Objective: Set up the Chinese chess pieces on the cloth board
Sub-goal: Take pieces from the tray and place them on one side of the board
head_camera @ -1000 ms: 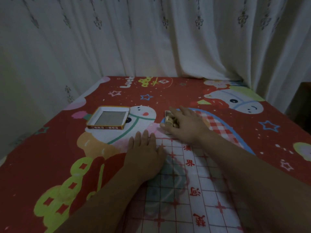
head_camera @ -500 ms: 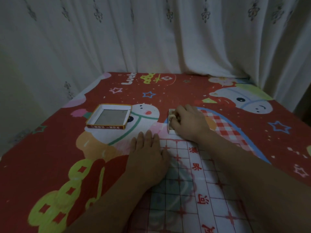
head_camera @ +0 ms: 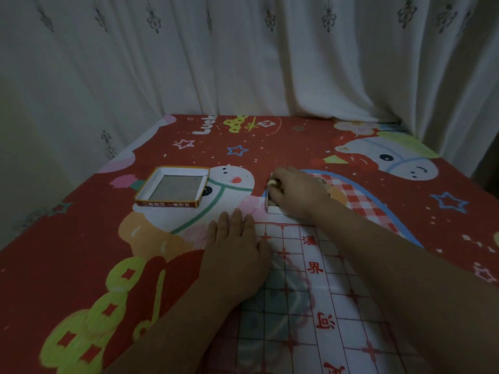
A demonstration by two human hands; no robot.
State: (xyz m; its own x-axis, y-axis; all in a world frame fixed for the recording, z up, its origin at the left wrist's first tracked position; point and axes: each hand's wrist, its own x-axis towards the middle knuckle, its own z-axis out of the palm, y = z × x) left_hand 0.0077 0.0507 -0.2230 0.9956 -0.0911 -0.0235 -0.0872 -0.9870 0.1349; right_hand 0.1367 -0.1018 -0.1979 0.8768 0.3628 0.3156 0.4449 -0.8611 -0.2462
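Left hand (head_camera: 237, 255): flat, palm down, fingers spread and released, pressing on the left far corner of the board; it grasps nothing.
Right hand (head_camera: 294, 193): reaches to 12 o'clock past the board's far edge and lies over the box, fingers curled down into it; whether they pinch a piece I cannot tell.
Board (head_camera: 324, 298): white cloth with a red grid and red characters, spread on the counter at 6 o'clock, running out of view at the near edge; no pieces stand on it.
Box (head_camera: 270, 206): small, open, white-walled, touching the board's far edge at 12 o'clock, mostly hidden under the right hand.
Pieces (head_camera: 273, 182): pale round discs, only one or two showing at the box's left far corner beside the right fingertips; the rest are hidden.
Lid (head_camera: 172, 187): shallow square tray, white inside with a grey floor, red and yellow side wall, upside down at 10 o'clock, well apart from the box and from both hands.
Counter (head_camera: 81, 252): covered with a red cartoon-print cloth of stars and figures.
Curtain (head_camera: 243, 55): pale, patterned, hanging behind the counter at 12 o'clock and along the left side.
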